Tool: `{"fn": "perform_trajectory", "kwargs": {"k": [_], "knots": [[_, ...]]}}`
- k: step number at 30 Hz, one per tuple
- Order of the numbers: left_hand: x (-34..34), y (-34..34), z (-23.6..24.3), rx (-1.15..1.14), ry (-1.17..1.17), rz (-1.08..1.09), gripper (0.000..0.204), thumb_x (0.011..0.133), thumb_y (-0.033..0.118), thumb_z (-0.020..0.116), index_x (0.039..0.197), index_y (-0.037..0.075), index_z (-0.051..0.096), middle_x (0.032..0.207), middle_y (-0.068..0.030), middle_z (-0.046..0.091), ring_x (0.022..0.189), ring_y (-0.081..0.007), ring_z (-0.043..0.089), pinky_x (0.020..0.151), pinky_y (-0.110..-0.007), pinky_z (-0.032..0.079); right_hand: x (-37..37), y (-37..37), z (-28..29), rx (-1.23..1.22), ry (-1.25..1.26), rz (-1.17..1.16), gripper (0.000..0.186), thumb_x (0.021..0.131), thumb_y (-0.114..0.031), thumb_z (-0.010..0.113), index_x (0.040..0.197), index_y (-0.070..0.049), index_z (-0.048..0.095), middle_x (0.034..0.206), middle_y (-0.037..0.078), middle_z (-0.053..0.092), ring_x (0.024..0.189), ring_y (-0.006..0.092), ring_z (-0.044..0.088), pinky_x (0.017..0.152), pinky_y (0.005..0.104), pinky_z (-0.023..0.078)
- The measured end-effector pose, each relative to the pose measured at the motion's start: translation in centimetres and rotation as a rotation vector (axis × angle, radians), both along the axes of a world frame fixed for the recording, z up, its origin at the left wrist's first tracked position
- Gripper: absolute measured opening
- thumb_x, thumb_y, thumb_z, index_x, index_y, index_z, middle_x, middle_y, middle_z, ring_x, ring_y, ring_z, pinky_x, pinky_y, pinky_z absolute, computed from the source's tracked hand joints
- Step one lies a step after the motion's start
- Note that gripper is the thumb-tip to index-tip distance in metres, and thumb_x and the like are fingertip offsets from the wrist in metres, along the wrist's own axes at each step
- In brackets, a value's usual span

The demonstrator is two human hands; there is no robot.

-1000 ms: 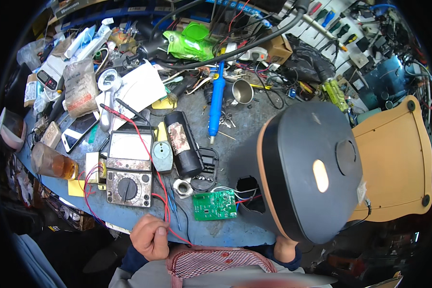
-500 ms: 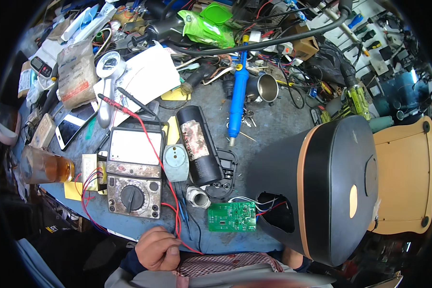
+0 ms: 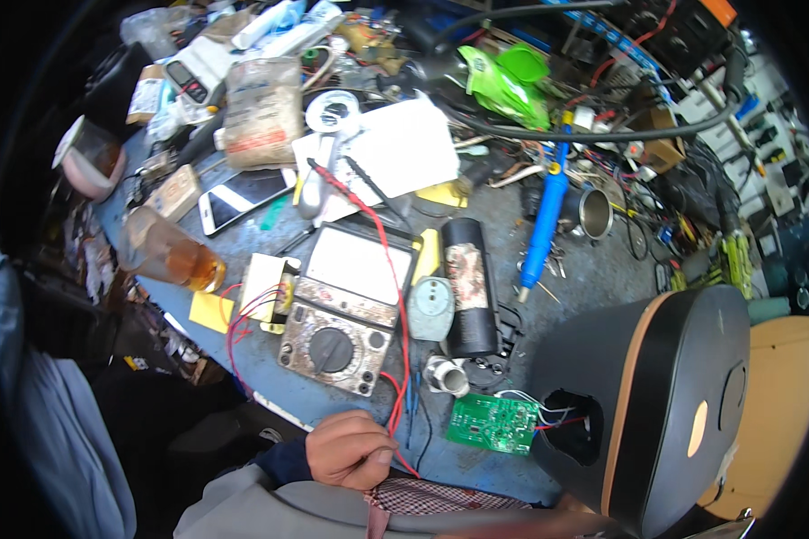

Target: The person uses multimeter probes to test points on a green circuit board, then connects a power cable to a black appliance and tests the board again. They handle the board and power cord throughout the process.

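Observation:
My left hand [image 3: 351, 449] rests at the bench's near edge, fingers curled in a loose fist with nothing seen in them. Close by run the red and black probe leads of an analog multimeter [image 3: 334, 349]. Only a bit of my right hand [image 3: 587, 508] shows at the lower edge, beside a large black housing [image 3: 571, 359] with a tan band; its fingers are hidden. A green circuit board [image 3: 493, 423] lies in front of the housing, joined by thin wires through its dark cutout. Left of the board are tweezers [image 3: 411, 409] and a metal pipe fitting [image 3: 446, 375].
A black cylinder [image 3: 469, 296], a grey oval part [image 3: 431, 308] and a blue soldering tool [image 3: 545, 225] lie mid-bench. At left stand a glass of brown liquid [image 3: 171, 250] and a phone [image 3: 245, 199]. Behind are a magnifier [image 3: 331, 117], a metal cup [image 3: 593, 214] and cluttered cables.
The whole view has swung left, so the bench and its things sit farther right and slightly tilted in the picture. My left hand keeps its curled pose; nothing on the bench has visibly moved.

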State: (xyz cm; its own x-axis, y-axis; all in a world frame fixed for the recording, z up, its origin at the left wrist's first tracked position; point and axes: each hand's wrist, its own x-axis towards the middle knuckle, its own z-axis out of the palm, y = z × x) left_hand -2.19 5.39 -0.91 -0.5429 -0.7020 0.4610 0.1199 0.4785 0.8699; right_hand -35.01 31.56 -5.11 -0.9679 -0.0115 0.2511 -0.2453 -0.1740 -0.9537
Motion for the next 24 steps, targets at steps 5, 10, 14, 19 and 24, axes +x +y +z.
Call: {"fn": "perform_trajectory", "kwargs": {"k": [5, 10, 14, 19, 24], "knots": [[-0.4, 0.8, -0.3, 0.009, 0.066, 0.086, 0.009, 0.094, -0.002, 0.077, 0.102, -0.006, 0.077, 0.089, -0.0169, 0.075, 0.070, -0.0303, 0.071, 0.062, -0.040, 0.056, -1.6, -2.8, 0.0, -0.008, 0.011, 0.053, 0.049, 0.119, -0.037, 0.054, 0.151, -0.002, 0.060, 0.149, 0.014, 0.067, 0.132, 0.0254, 0.066, 0.110, 0.0420, 0.053], [-0.7, 1.3, -0.8, -0.002, 0.069, 0.143, 0.009, 0.094, 0.000, 0.078, 0.101, -0.006, 0.077, 0.089, -0.0172, 0.075, 0.070, -0.0304, 0.072, 0.063, -0.040, 0.056, -2.5, -4.5, -0.3, -0.024, 0.002, 0.093, 0.049, 0.119, -0.037, 0.054, 0.152, -0.002, 0.060, 0.149, 0.014, 0.067, 0.131, 0.0255, 0.066, 0.110, 0.0422, 0.053], [-0.9, 1.3, -0.7, 0.023, 0.083, 0.152, 0.009, 0.094, 0.001, 0.078, 0.100, -0.005, 0.077, 0.088, -0.0170, 0.075, 0.070, -0.0306, 0.072, 0.063, -0.040, 0.056, -2.9, -5.4, -0.2, -0.029, -0.002, 0.113, 0.049, 0.119, -0.038, 0.053, 0.152, -0.002, 0.060, 0.149, 0.013, 0.067, 0.131, 0.0255, 0.066, 0.110, 0.0424, 0.053], [-1.0, 1.8, -0.6, 0.052, 0.088, 0.190, 0.006, 0.094, 0.001, 0.077, 0.097, -0.005, 0.077, 0.086, -0.0160, 0.074, 0.069, -0.0300, 0.071, 0.062, -0.040, 0.054, -3.2, -6.5, -0.3, -0.033, -0.002, 0.148, 0.049, 0.119, -0.038, 0.053, 0.152, -0.003, 0.060, 0.149, 0.013, 0.067, 0.131, 0.0255, 0.066, 0.110, 0.0426, 0.053], [-1.3, 2.2, -0.6, 0.045, 0.105, 0.250, 0.005, 0.093, -0.001, 0.077, 0.097, -0.004, 0.076, 0.082, -0.0152, 0.072, 0.066, -0.0279, 0.067, 0.059, -0.038, 0.050, -3.6, -7.1, 0.0, -0.046, -0.009, 0.198, 0.050, 0.119, -0.038, 0.053, 0.153, -0.003, 0.059, 0.149, 0.013, 0.067, 0.130, 0.0256, 0.067, 0.111, 0.0428, 0.052]]}}
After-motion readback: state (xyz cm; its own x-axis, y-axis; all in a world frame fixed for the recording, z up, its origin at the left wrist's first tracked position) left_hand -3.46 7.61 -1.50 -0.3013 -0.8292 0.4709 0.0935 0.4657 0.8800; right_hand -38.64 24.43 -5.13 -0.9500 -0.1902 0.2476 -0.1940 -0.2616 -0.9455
